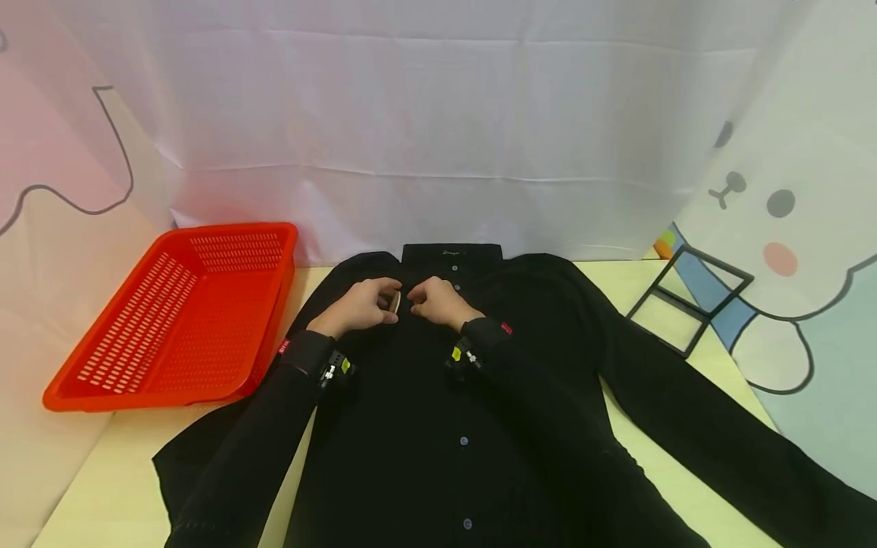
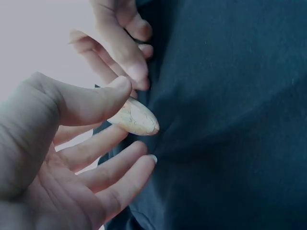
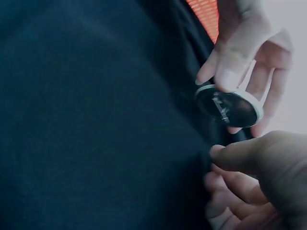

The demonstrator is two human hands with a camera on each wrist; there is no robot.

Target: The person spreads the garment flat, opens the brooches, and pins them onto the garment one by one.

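A black button-up shirt (image 1: 404,426) lies spread out, its collar (image 1: 452,255) at the far end. Over the upper chest, my left hand (image 1: 366,304) holds a small round badge (image 2: 136,118) between thumb and fingers. Its cream, patterned side shows in the left wrist view; the right wrist view shows a dark back with a pale rim and a silvery mark. Beside it, my right hand (image 1: 441,302) has thumb and fingers together at the shirt cloth, which it pinches, close to the badge. Creases in the cloth run toward those fingertips.
A red plastic basket (image 1: 263,358) stands to the left on the pale table (image 1: 89,464), near one shirt sleeve. The other sleeve (image 1: 719,411) stretches down to the right, near a black square frame (image 1: 700,313). A white curtain (image 1: 438,137) hangs behind.
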